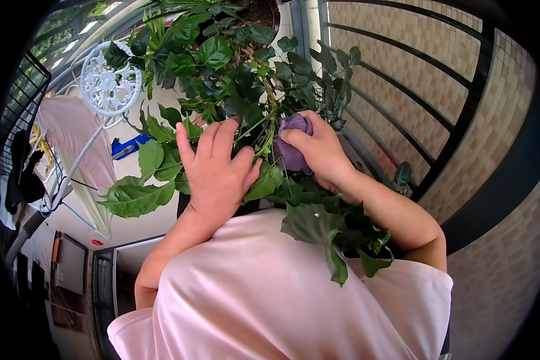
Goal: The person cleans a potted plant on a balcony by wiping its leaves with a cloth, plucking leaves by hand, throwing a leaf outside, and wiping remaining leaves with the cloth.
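Observation:
My right hand (pixel 321 150) is closed around a bunched purple cloth (pixel 295 147), with the thumb pressed on its near side. The cloth is right beside the green stems (pixel 270 129) of a leafy plant (pixel 215 53). To the left, my left hand (pixel 219 165) lies back-up among the leaves, its fingers spread. Its index finger and thumb are close to the stems and a bright green leaf (pixel 266 183); whether they touch a stem is hidden. Large leaves (pixel 139 197) hang left of that hand. Darker leaves (pixel 315 225) lie against the pink shirt, below my right forearm.
A dark metal railing (pixel 402 66) runs along the right, before a tiled wall. At upper left stands a white ornate metal piece (pixel 110 78), near a hanging pale pink cloth (pixel 78 129). A blue object (pixel 129 146) is on the light floor. A brown pot (pixel 264 21) is at the top.

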Tool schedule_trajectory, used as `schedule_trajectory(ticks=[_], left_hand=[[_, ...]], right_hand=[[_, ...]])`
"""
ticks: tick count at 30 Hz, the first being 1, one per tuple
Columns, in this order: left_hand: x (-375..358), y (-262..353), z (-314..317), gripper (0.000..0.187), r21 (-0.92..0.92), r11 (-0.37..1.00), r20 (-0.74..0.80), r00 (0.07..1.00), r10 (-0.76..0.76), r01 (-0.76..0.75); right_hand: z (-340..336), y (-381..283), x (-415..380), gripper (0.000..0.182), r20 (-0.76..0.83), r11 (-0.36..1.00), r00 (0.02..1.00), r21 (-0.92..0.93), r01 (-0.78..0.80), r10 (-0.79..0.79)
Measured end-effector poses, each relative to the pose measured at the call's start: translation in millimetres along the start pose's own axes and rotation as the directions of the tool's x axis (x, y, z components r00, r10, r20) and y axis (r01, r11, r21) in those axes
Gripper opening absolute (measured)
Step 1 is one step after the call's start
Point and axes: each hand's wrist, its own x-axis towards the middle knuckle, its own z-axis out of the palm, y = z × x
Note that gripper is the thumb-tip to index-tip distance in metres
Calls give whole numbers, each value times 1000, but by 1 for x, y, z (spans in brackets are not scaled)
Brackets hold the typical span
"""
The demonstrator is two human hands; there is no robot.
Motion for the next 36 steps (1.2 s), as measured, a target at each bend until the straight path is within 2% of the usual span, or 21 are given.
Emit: schedule_trajectory(ticks=[2, 6, 15, 18, 19, 22, 23, 25, 27, 28, 30, 32, 36], left_hand=[[0, -1, 1, 20, 20, 1000, -26, 1000, 4, -4], [3, 1, -2, 20, 18, 999, -9, 1000, 30, -30], [1, 2, -4, 20, -8, 1000, 36, 999, 30, -30], [1, 0, -3, 20, -16, 1000, 39, 999, 22, -21], [1, 1, -4, 21, -23, 1000, 34, 999, 18, -17], [5, 2, -5, 22, -35, 999, 12, 1000, 6, -5], [5, 2, -4, 22, -40, 999, 9, 1000, 3, -2], [3, 2, -1, 22, -46, 999, -3, 1000, -3, 3], [4, 2, -2, 22, -54, 999, -4, 1000, 1, -1], [4, 2, -2, 22, -60, 998, -3, 1000, 3, -3], [3, 3, -1, 22, -43, 999, 4, 1000, 14, -13], [2, 2, -1, 22, -57, 998, 10, 1000, 20, -19], [1, 3, -1, 22, -66, 997, 19, 999, 31, -30]], right_hand=[[-2, 1, 1, 30, -23, 976, 998, 210, -47, 53], [4, -2, 11, 32, -46, 984, 999, 175, -10, 18], [4, -2, 10, 30, -28, 993, 998, -111, 49, -52], [-13, -10, 1, 28, 89, 873, 981, -447, 193, -172], [-17, -14, -4, 28, 57, 843, 966, -477, 250, -254], [-21, -19, -11, 30, -116, 910, 932, -287, 301, -345], [-20, -20, -14, 29, -107, 896, 909, -250, 368, -403], [-19, -17, -18, 30, -2, 775, 866, -449, 445, -499], [-15, -13, -14, 35, 224, 417, 670, -633, 652, -708], [-10, -18, -20, 36, 280, 385, 700, -674, 630, -656], [-11, -21, -14, 37, 398, 239, 608, -666, 706, -687], [-22, -24, -4, 38, 533, 162, 557, -614, 772, -637], [-33, -32, 14, 40, 708, 98, 448, -477, 873, -547]])
